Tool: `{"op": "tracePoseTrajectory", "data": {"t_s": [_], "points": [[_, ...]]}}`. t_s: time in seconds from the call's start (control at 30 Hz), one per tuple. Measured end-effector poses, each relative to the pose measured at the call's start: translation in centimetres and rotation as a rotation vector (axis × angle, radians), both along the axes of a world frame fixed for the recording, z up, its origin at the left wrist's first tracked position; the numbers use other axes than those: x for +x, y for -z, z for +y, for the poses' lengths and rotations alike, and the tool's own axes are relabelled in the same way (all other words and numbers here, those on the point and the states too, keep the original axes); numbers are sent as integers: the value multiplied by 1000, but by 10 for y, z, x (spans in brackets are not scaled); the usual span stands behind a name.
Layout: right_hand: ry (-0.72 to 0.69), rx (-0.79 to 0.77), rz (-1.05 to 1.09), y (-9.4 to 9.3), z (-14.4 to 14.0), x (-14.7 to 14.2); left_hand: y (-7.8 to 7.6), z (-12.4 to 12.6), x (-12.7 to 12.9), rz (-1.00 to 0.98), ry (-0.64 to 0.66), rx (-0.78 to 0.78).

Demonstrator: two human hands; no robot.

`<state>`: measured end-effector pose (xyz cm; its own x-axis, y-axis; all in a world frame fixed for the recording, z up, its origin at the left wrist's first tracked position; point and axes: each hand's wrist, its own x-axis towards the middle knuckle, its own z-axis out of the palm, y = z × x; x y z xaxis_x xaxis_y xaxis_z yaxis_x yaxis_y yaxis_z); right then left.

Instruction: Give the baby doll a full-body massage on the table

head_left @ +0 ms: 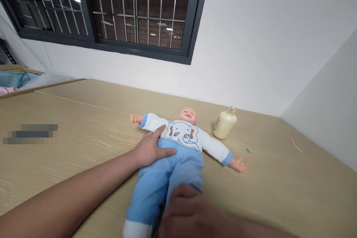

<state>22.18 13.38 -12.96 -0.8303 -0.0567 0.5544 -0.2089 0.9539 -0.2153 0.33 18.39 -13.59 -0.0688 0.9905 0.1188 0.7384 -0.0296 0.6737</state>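
Observation:
A baby doll (181,156) lies face up on the table, its arms spread out. It wears a white top with an elephant patch (182,135) and light blue trousers. At its waist, my left hand (152,148) holds its side, the thumb laid over the belly. My right hand (186,212), blurred and closed with curled fingers, is over the lower leg on the right. That leg's end is hidden behind it, and what the fingers hold cannot be made out. The other leg ends in a white foot part (136,228).
A cream pump bottle (224,123) stands right of the doll's head. Near the doll's hand lies a small blue piece (248,150); a thin pale strip (296,145) is farther right. The tabletop (279,193) meets white walls beneath a barred window (139,11). Cloths (16,79) are at far left.

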Motion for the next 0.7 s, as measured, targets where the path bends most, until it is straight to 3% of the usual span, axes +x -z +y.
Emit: {"op": "tracePoseTrajectory", "data": {"t_s": [0.1, 0.2, 0.27, 0.47, 0.6, 0.7], "points": [[107, -44, 199, -48, 10, 19, -1, -1, 2, 105, -45, 53], [308, -103, 150, -72, 30, 31, -3, -3, 4, 179, -46, 113], [377, -106, 125, -70, 47, 34, -4, -4, 4, 202, -3, 164], [446, -216, 57, -37, 87, 25, -7, -3, 5, 174, 156, 240], [440, -299, 45, -29, 94, 26, -7, -3, 8, 111, 135, 218], [393, -236, 92, -33, 87, 27, -3, -4, 8, 48, 43, 193]]}}
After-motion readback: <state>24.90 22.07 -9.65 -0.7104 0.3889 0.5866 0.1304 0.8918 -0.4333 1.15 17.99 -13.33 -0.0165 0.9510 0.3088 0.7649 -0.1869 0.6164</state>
